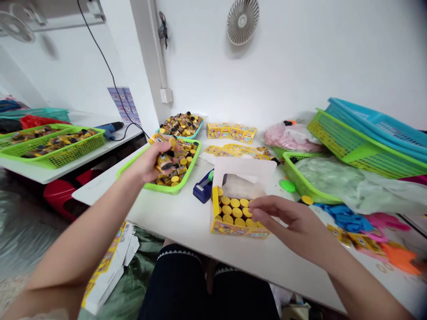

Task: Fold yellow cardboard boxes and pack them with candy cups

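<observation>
My left hand (156, 160) is closed around several small yellow-labelled jars (164, 162) with black and yellow ends, above a green basket (176, 190) of similar jars. An open display box (230, 229) stands in front of me, its white lid raised. Rows of yellow-capped jars (236, 213) stand upright inside it. At the box's right side is my right hand (290, 222), thumb and fingers stretched out and slightly apart, fingertips over the caps. I see nothing held between them, though they hide the jars at that side.
Behind the box lie a blue tape dispenser (203, 189), flat yellow cartons (236, 151) and two closed boxes (243, 133). A second jar basket (200, 129) stands behind. To the right are stacked baskets (360, 146), plastic bags (333, 178) and a green disc (287, 186).
</observation>
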The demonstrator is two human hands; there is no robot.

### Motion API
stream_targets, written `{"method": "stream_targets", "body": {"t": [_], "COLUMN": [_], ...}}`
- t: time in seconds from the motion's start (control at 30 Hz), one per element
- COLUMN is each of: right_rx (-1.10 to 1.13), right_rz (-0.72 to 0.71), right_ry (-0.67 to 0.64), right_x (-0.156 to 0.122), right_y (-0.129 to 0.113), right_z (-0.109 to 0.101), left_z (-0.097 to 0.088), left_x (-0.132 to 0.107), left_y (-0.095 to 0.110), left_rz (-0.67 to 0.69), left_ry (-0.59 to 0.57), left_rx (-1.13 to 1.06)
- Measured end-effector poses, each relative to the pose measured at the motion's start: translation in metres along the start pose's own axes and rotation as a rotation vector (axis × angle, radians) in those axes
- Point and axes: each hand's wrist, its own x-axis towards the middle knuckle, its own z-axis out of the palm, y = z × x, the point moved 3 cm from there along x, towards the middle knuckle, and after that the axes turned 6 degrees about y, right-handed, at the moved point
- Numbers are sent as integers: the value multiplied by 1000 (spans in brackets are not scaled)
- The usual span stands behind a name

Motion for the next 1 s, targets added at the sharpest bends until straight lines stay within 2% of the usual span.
{"method": "stream_targets", "body": {"t": [0.07, 0.13, 0.2, 0.23, 0.3, 0.37, 0.5, 0.63, 0.7, 0.77, 0.87, 1.0], "right_rx": [16, 26, -16, -50, -95, -99, -186, -230, -205, -187, -239, -363], "right_rz": [-138, -281, -368, -394, -418, -412, -367, -274, -200, -176, -230, -279], "right_ry": [61, 106, 72, 11, -140, -184, -58, -1, -12, -79, -151, -182], "right_x": [5, 11, 17, 20, 25, 27, 27, 34, 42, 51, 64, 78], "right_y": [-17, -35, -48, -52, -55, -54, -47, -39, -34, -29, -26, -27], "right_z": [12, 20, 24, 25, 27, 28, 30, 25, 17, 9, -1, -12], "left_z": [38, 71, 92, 98, 106, 109, 116, 126, 130, 134, 141, 145], "left_x": [-34, -63, -83, -89, -97, -99, -96, -92, -87, -81, -73, -66], "left_y": [-7, -21, -34, -40, -50, -57, -66, -65, -63, -62, -64, -65], "left_rz": [-45, -151, -228, -273, -398, -530, -615, -778, -814, -834, -863, -870], "left_ry": [-127, -316, -435, -481, -549, -569, -496, -520, -528, -552, -587, -549], "left_rx": [-140, -346, -419, -434, -476, -526, -553, -706, -784, -814, -785, -718]}}
